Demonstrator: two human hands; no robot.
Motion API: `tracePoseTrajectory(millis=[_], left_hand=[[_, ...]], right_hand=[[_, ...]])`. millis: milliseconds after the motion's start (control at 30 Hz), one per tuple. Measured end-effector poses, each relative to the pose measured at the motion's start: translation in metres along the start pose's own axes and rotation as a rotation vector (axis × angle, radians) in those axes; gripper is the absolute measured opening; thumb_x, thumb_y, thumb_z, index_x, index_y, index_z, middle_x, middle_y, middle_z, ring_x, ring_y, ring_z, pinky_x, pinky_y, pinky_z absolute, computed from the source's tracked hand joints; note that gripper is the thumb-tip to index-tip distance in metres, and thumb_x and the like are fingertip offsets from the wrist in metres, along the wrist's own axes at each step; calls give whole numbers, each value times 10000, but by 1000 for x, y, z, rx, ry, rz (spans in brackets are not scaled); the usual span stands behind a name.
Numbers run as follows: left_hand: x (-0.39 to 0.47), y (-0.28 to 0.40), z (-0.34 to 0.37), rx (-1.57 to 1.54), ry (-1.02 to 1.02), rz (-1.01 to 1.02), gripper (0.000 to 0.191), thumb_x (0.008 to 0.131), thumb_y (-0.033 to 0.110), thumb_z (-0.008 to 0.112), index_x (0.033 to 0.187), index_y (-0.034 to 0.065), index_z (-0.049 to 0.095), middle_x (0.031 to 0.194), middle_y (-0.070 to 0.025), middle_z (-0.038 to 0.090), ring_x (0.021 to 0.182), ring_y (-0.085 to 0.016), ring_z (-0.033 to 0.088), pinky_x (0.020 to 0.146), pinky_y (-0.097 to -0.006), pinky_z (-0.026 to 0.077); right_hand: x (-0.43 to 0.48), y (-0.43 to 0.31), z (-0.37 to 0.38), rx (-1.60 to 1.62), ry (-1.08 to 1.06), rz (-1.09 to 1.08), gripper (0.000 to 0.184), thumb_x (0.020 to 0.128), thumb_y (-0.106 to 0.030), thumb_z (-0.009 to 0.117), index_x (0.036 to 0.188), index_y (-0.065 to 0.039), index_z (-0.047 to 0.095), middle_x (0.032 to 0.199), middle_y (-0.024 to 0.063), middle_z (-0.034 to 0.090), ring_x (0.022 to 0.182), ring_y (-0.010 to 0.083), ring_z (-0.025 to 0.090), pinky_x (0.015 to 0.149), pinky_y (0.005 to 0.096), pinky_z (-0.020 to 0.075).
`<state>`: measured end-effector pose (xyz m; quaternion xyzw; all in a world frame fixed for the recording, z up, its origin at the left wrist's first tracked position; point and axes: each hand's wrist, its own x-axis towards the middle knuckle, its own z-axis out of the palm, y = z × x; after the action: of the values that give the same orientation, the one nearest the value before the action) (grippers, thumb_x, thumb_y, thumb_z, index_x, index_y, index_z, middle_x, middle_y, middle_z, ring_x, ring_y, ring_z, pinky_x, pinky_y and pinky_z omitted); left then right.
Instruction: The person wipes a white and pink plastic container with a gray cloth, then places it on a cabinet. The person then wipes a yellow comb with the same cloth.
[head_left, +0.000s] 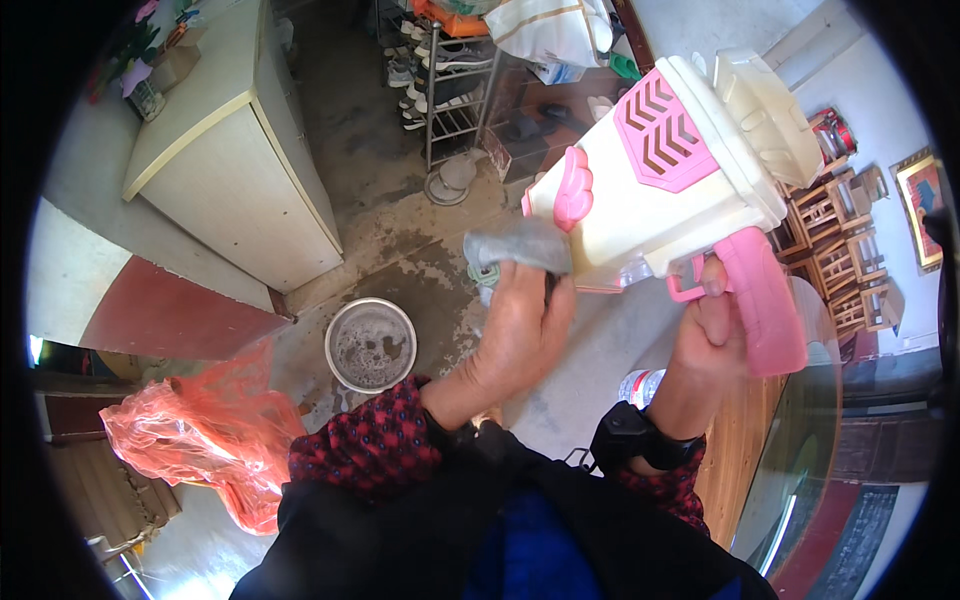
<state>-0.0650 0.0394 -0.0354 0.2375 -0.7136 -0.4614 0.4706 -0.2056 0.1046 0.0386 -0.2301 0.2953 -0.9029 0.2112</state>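
Observation:
In the head view a large white and pink plastic toy gun (607, 187) is held up before me, tilted, with pink wing shapes and a vented pink panel on its side. My right hand (712, 315) grips its pink handle (765, 307), fingers by the trigger guard. A wet-looking grey cloth (517, 247) is bunched in my left hand (517, 322), at the toy's narrow lower end. The cloth is blurred, and it hides part of that end.
A metal basin (371, 345) of sudsy water stands on the wet floor. A red plastic bag (210, 427) lies at left, below a cabinet (232, 187). Beyond are a shoe rack (457, 97) and a round stool-like item (450, 180). A glass-topped wooden table (750, 442) is at right, near a bottle (640, 386).

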Motion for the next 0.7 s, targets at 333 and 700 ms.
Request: tracePoseTrajectory(millis=[333,700], left_hand=[[54,28,11,-379,74,179,145,772,37,504,911,-2,492,823,-146,478,792,-313,452,740,-363,374],[-7,-97,2,152,-156,-181,159,734,101,529,732,-58,526,694,-211,519,619,-346,535,561,-400,425]], right_hand=[[-15,24,-4,-546,-242,-150,149,851,-124,476,916,11,465,746,109,506,583,131,462,504,242,388],[36,-24,-40,554,-248,221,184,857,-106,385,906,69,415,776,164,417,387,106,265,252,180,136]])
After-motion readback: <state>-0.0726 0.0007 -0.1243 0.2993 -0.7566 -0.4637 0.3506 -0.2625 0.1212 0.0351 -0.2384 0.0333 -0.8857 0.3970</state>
